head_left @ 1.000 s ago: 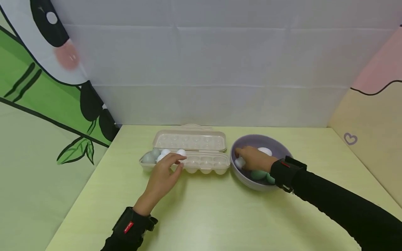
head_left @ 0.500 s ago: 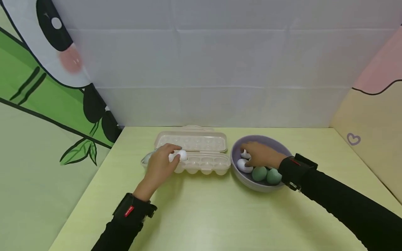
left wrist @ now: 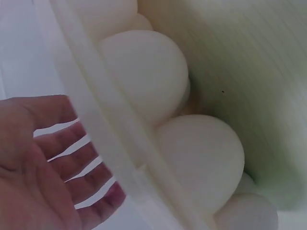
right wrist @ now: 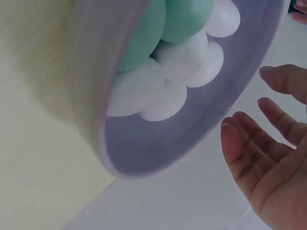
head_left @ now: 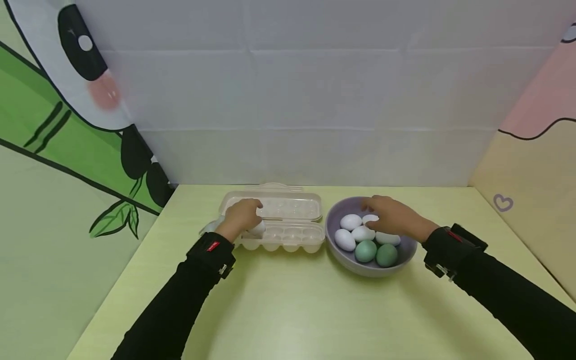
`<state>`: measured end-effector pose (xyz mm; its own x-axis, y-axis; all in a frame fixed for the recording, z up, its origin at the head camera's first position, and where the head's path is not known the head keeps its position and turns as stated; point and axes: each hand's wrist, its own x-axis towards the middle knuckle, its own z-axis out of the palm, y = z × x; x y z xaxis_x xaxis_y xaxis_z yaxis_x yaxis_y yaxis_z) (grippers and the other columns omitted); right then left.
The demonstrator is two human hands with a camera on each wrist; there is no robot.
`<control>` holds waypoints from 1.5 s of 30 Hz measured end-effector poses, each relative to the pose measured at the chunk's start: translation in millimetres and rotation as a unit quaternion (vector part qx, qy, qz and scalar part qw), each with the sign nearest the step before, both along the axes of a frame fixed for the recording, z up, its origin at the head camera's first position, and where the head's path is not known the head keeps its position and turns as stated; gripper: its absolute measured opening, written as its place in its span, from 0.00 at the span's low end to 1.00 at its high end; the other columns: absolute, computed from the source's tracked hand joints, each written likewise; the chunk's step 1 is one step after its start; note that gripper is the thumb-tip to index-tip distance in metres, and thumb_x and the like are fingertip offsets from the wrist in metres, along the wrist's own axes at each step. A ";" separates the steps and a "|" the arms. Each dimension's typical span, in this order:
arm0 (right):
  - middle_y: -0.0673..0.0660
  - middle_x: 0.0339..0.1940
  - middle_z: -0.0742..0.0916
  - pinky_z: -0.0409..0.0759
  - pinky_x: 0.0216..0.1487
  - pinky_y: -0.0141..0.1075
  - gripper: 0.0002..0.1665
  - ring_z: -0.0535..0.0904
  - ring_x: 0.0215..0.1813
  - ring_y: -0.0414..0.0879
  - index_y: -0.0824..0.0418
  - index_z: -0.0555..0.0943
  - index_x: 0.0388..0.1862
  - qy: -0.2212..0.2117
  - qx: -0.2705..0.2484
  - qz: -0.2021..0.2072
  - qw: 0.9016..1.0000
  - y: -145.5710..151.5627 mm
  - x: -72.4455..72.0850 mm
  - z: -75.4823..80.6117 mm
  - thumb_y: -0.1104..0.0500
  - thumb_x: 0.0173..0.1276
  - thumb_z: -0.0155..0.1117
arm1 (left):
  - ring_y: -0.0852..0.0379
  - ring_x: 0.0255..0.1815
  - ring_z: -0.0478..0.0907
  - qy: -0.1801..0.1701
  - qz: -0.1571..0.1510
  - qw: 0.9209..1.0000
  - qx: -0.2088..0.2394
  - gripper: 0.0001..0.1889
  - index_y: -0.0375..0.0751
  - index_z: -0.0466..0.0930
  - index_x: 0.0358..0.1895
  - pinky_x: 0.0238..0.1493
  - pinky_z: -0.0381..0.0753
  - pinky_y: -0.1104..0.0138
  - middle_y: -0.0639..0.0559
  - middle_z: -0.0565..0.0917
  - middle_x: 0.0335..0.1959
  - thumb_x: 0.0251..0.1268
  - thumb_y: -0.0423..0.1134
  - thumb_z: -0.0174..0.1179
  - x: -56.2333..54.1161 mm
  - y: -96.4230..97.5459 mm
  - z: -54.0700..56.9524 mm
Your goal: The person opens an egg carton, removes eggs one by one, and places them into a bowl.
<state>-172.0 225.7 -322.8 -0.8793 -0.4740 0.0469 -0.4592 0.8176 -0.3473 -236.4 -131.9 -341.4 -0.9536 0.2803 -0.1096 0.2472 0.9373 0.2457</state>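
Note:
My left hand (head_left: 241, 217) is over the left part of a clear plastic egg carton (head_left: 294, 232), whose lid (head_left: 292, 206) lies back. Under and beside that hand, a white egg (head_left: 258, 229) shows partly; the hand covers other eggs. In the left wrist view, its fingers (left wrist: 76, 160) reach loosely past the carton's edge, and I see no egg held. Above a purple bowl (head_left: 360, 270), my right hand (head_left: 398, 217) has its fingers loosely bent, nothing between them. Inside the bowl lie several white eggs (head_left: 344, 240) and green eggs (head_left: 365, 251).
Carton and bowl stand side by side on a pale yellow table (head_left: 279, 300). A white wall sheet (head_left: 288, 90) rises behind the table. Printed panels (head_left: 531, 200) stand at both sides.
The left hand has moved forward over the carton's left cells. My right hand has drawn back and to the right from the bowl's left side, uncovering more white eggs.

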 end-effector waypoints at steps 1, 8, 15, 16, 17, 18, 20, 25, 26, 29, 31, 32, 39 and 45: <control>0.61 0.44 0.81 0.75 0.47 0.50 0.16 0.76 0.49 0.59 0.66 0.77 0.49 -0.001 -0.001 -0.003 1.000 1.6 0.8 -0.4 0.64 0.62 0.63 | 0.40 0.54 0.75 -0.014 -0.001 1.000 -0.010 0.22 0.37 0.73 0.62 0.48 0.75 0.48 0.40 0.77 0.58 0.65 0.33 0.55 -1.2 1.2 -2.0; 0.61 0.45 0.81 0.75 0.47 0.50 0.15 0.77 0.49 0.57 0.65 0.77 0.48 -0.005 -0.016 0.004 1.000 7.1 4.5 -5.4 0.65 0.63 0.63 | 0.44 0.47 0.78 -0.015 -0.015 0.998 -0.061 0.17 0.36 0.80 0.52 0.48 0.73 0.46 0.41 0.82 0.48 0.58 0.29 0.53 -0.4 4.0 -14.3; 0.62 0.45 0.81 0.75 0.45 0.49 0.14 0.77 0.48 0.58 0.65 0.77 0.48 -0.003 -0.031 0.014 0.999 10.4 6.7 -11.4 0.65 0.63 0.63 | 0.41 0.37 0.75 0.016 -0.006 0.998 -0.054 0.08 0.32 0.77 0.38 0.39 0.76 0.52 0.38 0.77 0.38 0.56 0.31 0.61 3.4 6.6 -20.3; 0.62 0.45 0.81 0.75 0.45 0.48 0.14 0.77 0.48 0.58 0.65 0.77 0.48 -0.003 -0.032 0.015 0.999 9.9 6.5 -12.0 0.65 0.63 0.63 | 0.40 0.37 0.75 0.023 -0.006 0.998 -0.054 0.09 0.31 0.77 0.37 0.39 0.76 0.52 0.36 0.75 0.38 0.56 0.32 0.63 3.4 5.4 -22.7; 0.62 0.45 0.81 0.75 0.45 0.48 0.14 0.77 0.48 0.58 0.65 0.77 0.48 -0.001 -0.033 0.017 0.999 9.6 6.0 -12.6 0.65 0.63 0.63 | 0.38 0.38 0.74 0.032 -0.005 0.998 -0.049 0.10 0.30 0.77 0.37 0.40 0.76 0.52 0.35 0.74 0.38 0.56 0.33 0.64 3.7 4.5 -24.2; 0.61 0.45 0.81 0.75 0.46 0.48 0.14 0.77 0.48 0.57 0.64 0.77 0.48 0.001 -0.033 0.017 0.999 9.2 5.5 -13.0 0.66 0.62 0.63 | 0.37 0.39 0.74 0.047 -0.007 0.998 -0.039 0.12 0.28 0.77 0.39 0.41 0.76 0.52 0.34 0.73 0.38 0.55 0.33 0.65 3.6 3.6 -25.6; 0.60 0.44 0.82 0.75 0.46 0.48 0.14 0.77 0.48 0.56 0.64 0.78 0.48 0.007 -0.037 0.015 0.999 8.2 4.3 -13.0 0.66 0.62 0.63 | 0.34 0.41 0.74 0.084 -0.011 0.996 -0.002 0.14 0.27 0.79 0.42 0.44 0.76 0.51 0.32 0.74 0.40 0.56 0.33 0.66 3.8 3.4 -24.6; 0.59 0.45 0.82 0.76 0.49 0.48 0.17 0.77 0.48 0.54 0.67 0.76 0.50 0.028 -0.064 0.009 0.997 1.1 0.5 -9.8 0.65 0.62 0.64 | 0.38 0.44 0.76 0.137 -0.037 0.977 0.158 0.19 0.24 0.77 0.53 0.46 0.77 0.53 0.31 0.76 0.44 0.58 0.28 0.64 11.8 15.5 -3.9; 0.60 0.46 0.81 0.76 0.49 0.47 0.19 0.77 0.48 0.54 0.67 0.76 0.52 0.034 -0.073 0.010 0.997 -1.7 0.0 -8.5 0.65 0.62 0.64 | 0.40 0.44 0.76 0.132 -0.039 0.971 0.194 0.20 0.25 0.77 0.54 0.45 0.78 0.55 0.32 0.75 0.45 0.58 0.28 0.64 14.9 19.7 1.0; 0.60 0.50 0.80 0.76 0.50 0.47 0.23 0.76 0.51 0.55 0.67 0.73 0.56 0.051 -0.108 0.025 0.993 -13.3 -1.0 -4.1 0.63 0.63 0.65 | 0.42 0.45 0.78 0.098 -0.043 0.948 0.300 0.20 0.26 0.75 0.57 0.44 0.80 0.59 0.33 0.74 0.48 0.60 0.27 0.62 26.2 33.7 12.6; 0.60 0.55 0.78 0.76 0.51 0.47 0.27 0.75 0.53 0.55 0.65 0.70 0.60 0.057 -0.128 0.038 0.989 -22.4 -0.5 -1.9 0.61 0.63 0.66 | 0.41 0.49 0.79 0.074 -0.044 0.931 0.355 0.20 0.27 0.74 0.58 0.45 0.81 0.61 0.33 0.74 0.50 0.61 0.26 0.61 34.2 43.7 18.0; 0.59 0.57 0.77 0.76 0.51 0.47 0.28 0.75 0.54 0.56 0.64 0.69 0.61 0.055 -0.140 0.044 0.988 -27.2 0.1 -0.8 0.61 0.64 0.66 | 0.40 0.50 0.78 0.061 -0.042 0.923 0.378 0.20 0.27 0.74 0.58 0.46 0.81 0.61 0.33 0.73 0.51 0.61 0.25 0.61 38.1 48.6 20.0; 0.57 0.59 0.74 0.80 0.45 0.39 0.34 0.75 0.53 0.49 0.62 0.67 0.63 0.089 -0.199 0.126 0.968 -63.1 6.0 4.1 0.64 0.60 0.69 | 0.41 0.52 0.77 -0.013 -0.032 0.883 0.468 0.20 0.30 0.74 0.58 0.46 0.80 0.60 0.37 0.76 0.54 0.62 0.25 0.60 56.9 71.1 27.7; 0.55 0.50 0.77 0.79 0.42 0.35 0.27 0.75 0.49 0.45 0.63 0.73 0.55 0.172 -0.214 0.171 0.946 -81.0 6.4 4.5 0.66 0.57 0.71 | 0.42 0.52 0.77 -0.047 -0.061 0.867 0.493 0.19 0.31 0.74 0.58 0.45 0.80 0.63 0.39 0.75 0.55 0.63 0.25 0.59 65.8 79.2 26.4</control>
<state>-165.6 144.7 -318.3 -0.5755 -0.6020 0.5535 -0.8178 0.4188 -0.3947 -170.6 -52.7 -315.0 -0.9105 0.3790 0.1651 0.2650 0.2286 0.9367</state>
